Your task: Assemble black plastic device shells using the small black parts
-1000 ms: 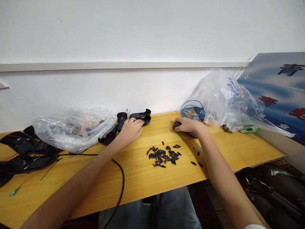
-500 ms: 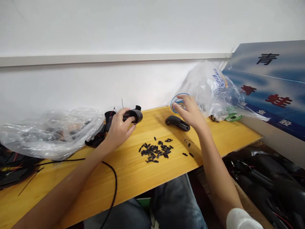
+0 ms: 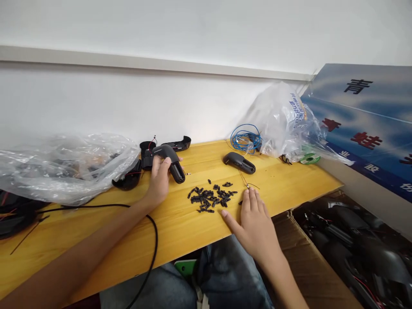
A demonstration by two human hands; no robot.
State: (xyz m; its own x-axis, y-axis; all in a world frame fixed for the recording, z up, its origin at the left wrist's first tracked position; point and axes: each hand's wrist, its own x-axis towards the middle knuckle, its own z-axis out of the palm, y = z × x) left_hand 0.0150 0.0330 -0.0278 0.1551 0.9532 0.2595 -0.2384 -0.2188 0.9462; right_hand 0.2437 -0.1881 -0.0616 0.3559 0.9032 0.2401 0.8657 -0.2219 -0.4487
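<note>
curved black housing (image 3: 176,166): raised over the table (image 3: 193,234), tilted, lower end toward 5 o'clock; taken as clock centre, 12 toward the wall (image 3: 206,107). left hand (image 3: 159,182) at 7 o'clock, clamped on the housing, thumb on its near side; other fingers mostly hidden behind it. hollow black shell (image 3: 182,145) just beyond at 1 o'clock, second shell (image 3: 146,161) at 10. pile of small black parts (image 3: 210,198) near, at 4 o'clock, loose on the wood. second housing (image 3: 238,162) lies at 3 o'clock, apart from both hands. right hand (image 3: 255,219) farther out at 4 o'clock, palm down, thumb spread wide, four fingers nearly together, tips just beside a thin wire (image 3: 253,186); contact with the tabletop: cannot tell. farther: blue wire coil (image 3: 245,140) and printed clear bag (image 3: 283,124) between 2 and 3; crumpled clear bag (image 3: 80,171) at 9; black cable (image 3: 156,240) at 7
</note>
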